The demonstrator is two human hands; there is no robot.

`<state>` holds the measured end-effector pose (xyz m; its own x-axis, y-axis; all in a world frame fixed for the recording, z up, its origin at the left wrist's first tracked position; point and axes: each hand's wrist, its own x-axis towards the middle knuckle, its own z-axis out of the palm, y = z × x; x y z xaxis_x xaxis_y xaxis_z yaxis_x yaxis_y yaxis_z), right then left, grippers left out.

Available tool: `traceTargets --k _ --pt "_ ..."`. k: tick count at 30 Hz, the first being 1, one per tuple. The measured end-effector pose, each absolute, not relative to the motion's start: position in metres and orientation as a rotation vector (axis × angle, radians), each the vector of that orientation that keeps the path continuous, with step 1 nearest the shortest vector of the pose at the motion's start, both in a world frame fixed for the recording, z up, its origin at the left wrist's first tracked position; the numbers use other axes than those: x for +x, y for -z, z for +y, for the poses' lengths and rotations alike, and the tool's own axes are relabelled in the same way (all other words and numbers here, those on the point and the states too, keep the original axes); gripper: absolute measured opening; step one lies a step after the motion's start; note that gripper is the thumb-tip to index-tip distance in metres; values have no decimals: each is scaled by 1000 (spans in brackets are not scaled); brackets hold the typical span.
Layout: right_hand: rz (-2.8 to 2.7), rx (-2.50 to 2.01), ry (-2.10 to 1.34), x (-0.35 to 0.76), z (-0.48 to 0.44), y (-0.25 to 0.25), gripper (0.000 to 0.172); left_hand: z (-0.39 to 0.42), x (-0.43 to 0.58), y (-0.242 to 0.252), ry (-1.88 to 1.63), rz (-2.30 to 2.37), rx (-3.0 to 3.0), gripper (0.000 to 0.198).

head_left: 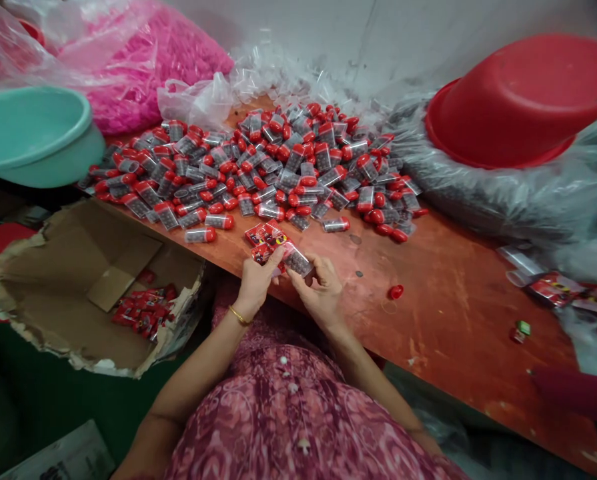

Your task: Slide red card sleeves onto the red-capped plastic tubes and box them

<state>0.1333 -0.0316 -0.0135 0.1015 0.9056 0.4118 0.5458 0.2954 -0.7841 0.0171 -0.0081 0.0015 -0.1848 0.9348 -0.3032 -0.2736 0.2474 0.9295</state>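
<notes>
Far left, a teal plastic basin (33,133) sits above a torn brown cardboard box (38,293) with red printed packets (143,310) in its bottom, and a heap of small clear red-capped tubes (258,167) spreads over the reddish wooden table (453,320). Now at the table's near edge: the left hand (254,280) pinches a bunch of red printed wrappers (265,240), and the right hand (322,292) close beside it grips a clear tube of dark pellets (298,261). Further right, a loose red cap (396,291) lies alone, with an upturned red plastic basin (523,100) beyond
</notes>
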Motion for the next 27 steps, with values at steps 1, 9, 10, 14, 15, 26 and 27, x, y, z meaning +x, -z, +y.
traceTargets --k 1,9,10,14,15,26,27 --pt "-1563 -1379 -444 132 -31 13 21 -9 18 0 -1242 1319 742 41" --pt "-1583 -1317 -436 125 -28 18 28 -16 15 4 -1270 1247 801 43" --pt "-1592 -1301 -446 124 -29 18 31 -14 13 3 -1290 1239 746 42" --pt "-1674 -1186 -605 123 -29 18 36 -7 6 -1 -1313 1211 501 38" --pt "-1678 -1158 -668 123 -29 18 35 -6 5 -3 -1324 1197 467 37" --pt "-1227 -912 -1602 88 -15 6 47 -16 -28 -9 -1324 1136 450 36" --pt "-1236 -908 -1613 86 -14 5 49 -17 -31 -8 -1315 1139 447 37"
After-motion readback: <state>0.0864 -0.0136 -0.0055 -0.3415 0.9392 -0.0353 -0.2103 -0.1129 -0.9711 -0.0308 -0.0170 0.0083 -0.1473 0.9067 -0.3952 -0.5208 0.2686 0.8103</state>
